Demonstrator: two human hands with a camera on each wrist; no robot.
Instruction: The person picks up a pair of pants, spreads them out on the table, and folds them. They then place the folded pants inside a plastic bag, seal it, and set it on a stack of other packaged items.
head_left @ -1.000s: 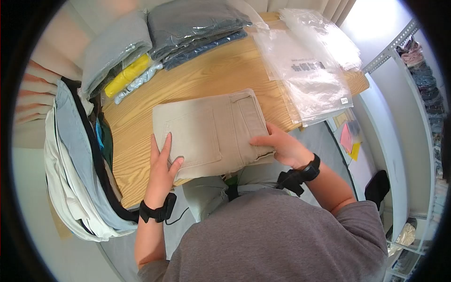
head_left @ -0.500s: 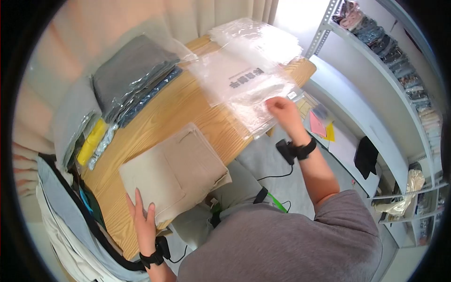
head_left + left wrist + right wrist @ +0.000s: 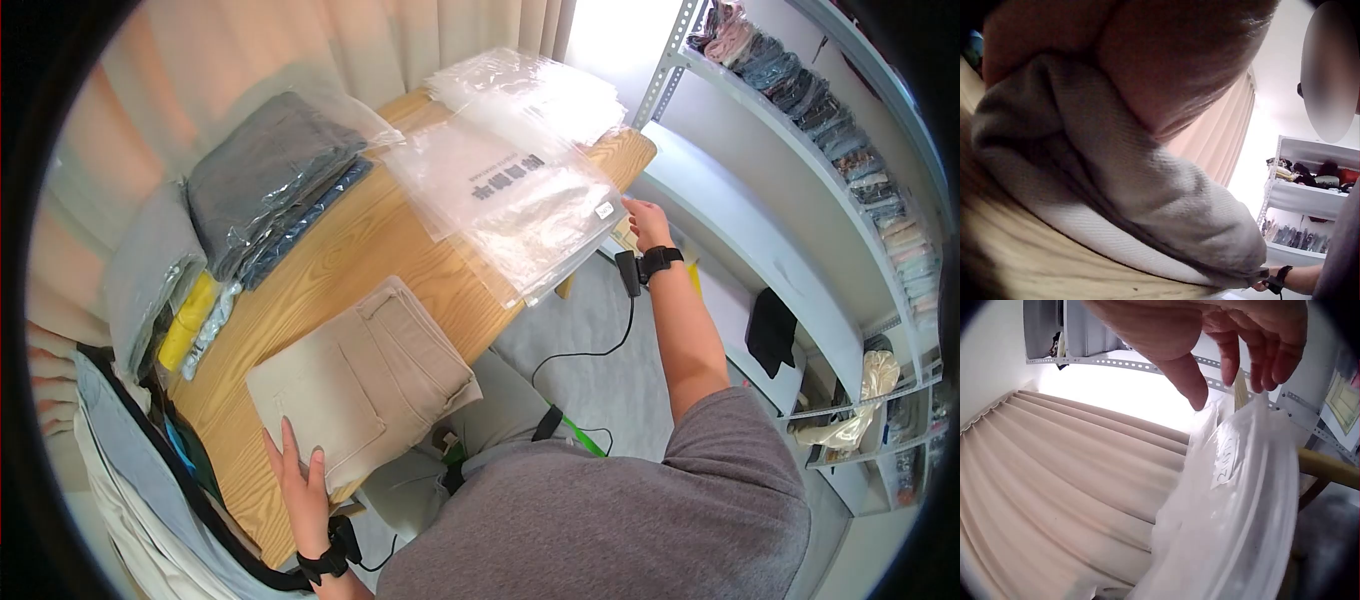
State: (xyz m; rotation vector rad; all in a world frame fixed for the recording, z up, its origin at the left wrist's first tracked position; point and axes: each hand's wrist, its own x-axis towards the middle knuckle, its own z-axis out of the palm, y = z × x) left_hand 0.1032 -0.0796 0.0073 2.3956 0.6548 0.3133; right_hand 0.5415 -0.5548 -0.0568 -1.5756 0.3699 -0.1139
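Folded beige trousers [image 3: 355, 385] lie at the table's near edge. On their lower left corner rests my left hand [image 3: 302, 500], fingers spread; the left wrist view shows this hand [image 3: 1172, 56] over the thick folded cloth [image 3: 1141, 181]. My right hand [image 3: 650, 224] is at the labelled corner of the stacked clear bags [image 3: 530, 205]. Seen from the right wrist, the thumb and fingers of that hand [image 3: 1235, 350] are apart, just above the upper edge of the bags [image 3: 1229, 519], with nothing plainly pinched; exact contact cannot be told.
Bagged grey garments [image 3: 270, 165] and a yellow roll [image 3: 188, 320] stand at the back left of the wooden table [image 3: 320, 260]. Clothes [image 3: 130, 500] hang over its left side. More clear bags [image 3: 540, 85] lie at the far end. Metal shelving [image 3: 790, 100] is on the right.
The right hand has left the trousers and moved across the bags to their right corner. The left hand stays on the trousers. The head view has shifted toward the right.
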